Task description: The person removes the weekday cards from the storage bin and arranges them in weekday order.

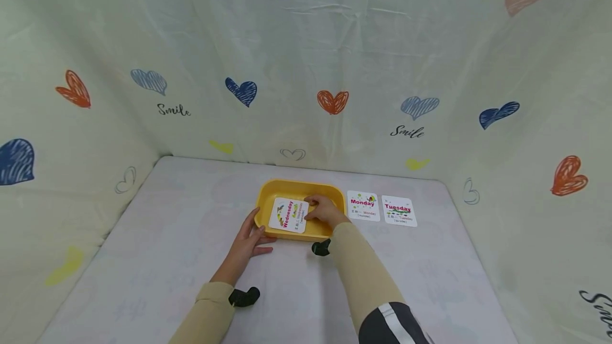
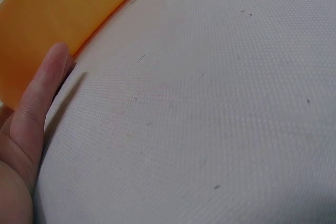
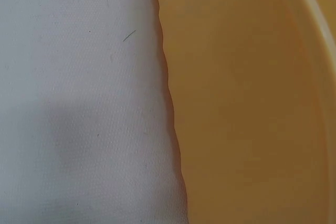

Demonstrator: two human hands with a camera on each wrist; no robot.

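Observation:
A yellow tray (image 1: 330,191) lies on the table, with a white Wednesday card (image 1: 289,215) turned sideways over its left half. My right hand (image 1: 324,211) reaches in over the tray's front right and pinches the card's right edge between thumb and fingers. At the tray's front left corner, my left hand (image 1: 247,240) touches the outer wall with fairly straight, spread fingers. The left wrist view has one straight finger (image 2: 44,87) against the yellow wall (image 2: 68,9). Only the tray's side (image 3: 247,98) and the cloth show in the right wrist view; the right hand is out of it.
Right of the tray, a Monday card (image 1: 363,206) and a Tuesday card (image 1: 399,211) lie face up side by side. A white cloth (image 1: 143,248) covers the table. Behind it hangs a curtain (image 1: 296,46) printed with hearts and "Smile".

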